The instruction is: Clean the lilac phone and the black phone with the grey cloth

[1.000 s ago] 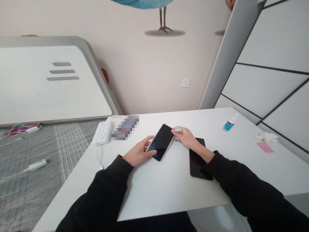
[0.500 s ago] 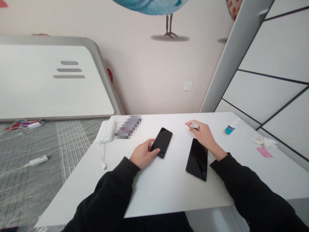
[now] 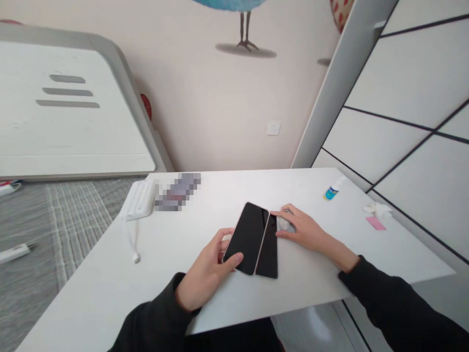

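Observation:
My left hand (image 3: 207,271) grips the lower end of a phone with a dark screen and pale edge (image 3: 246,237), lifted slightly over the white table (image 3: 176,264). Partly under the phone's right side lies a black slab-like device (image 3: 270,247), flat on the table. My right hand (image 3: 302,229) rests at that device's upper right, fingers curled round a small pale grey wad, perhaps a cloth (image 3: 284,223), pressed against it.
A white power bank with a cable (image 3: 138,205) lies at the table's far left, beside a blurred-out object (image 3: 178,191). A small spray bottle (image 3: 331,189), a crumpled tissue (image 3: 377,209) and a pink slip (image 3: 375,223) sit far right. A bed lies left, cabinet panels right.
My left hand has lifted the phone and brought it right, beside and over the black device. My right hand has come down with the wad onto that device. The view has shifted.

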`<state>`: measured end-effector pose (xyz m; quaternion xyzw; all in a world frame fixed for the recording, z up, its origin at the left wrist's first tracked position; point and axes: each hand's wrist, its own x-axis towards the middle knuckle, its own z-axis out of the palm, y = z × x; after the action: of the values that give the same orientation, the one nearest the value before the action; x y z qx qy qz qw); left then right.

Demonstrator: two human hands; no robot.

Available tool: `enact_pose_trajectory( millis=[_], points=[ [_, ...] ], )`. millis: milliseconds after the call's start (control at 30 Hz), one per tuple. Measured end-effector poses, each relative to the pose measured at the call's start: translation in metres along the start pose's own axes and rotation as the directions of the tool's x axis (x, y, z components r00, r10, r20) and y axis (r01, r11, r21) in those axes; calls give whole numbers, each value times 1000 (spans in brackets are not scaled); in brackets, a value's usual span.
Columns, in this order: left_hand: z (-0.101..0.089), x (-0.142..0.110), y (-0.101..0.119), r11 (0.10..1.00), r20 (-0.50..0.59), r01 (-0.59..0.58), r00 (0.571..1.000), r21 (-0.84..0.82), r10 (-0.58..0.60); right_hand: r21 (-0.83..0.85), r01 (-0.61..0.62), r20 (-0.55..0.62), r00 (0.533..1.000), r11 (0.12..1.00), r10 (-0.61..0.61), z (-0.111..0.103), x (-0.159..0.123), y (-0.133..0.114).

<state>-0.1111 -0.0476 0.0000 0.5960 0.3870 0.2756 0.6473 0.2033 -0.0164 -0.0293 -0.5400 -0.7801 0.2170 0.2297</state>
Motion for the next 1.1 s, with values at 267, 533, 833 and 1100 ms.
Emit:
enact_pose_trajectory(
  millis=[267, 533, 833, 1100],
  points=[
    [24, -6, -2, 955, -120, 15, 992, 296, 22, 372, 103, 26, 992, 923, -122, 25, 31, -22],
    [16, -7, 6, 675, -88, -73, 976, 734, 200, 467, 40, 60, 995, 883, -77, 14, 23, -20],
    [-18, -32, -24, 344, -10, -78, 969, 936, 249, 349, 22, 36, 999, 937, -37, 21, 24, -26],
    [17, -23, -34, 92, 169, -214, 921, 973, 352, 288, 39, -111, 994, 957, -8, 35, 18, -33]
  ],
)
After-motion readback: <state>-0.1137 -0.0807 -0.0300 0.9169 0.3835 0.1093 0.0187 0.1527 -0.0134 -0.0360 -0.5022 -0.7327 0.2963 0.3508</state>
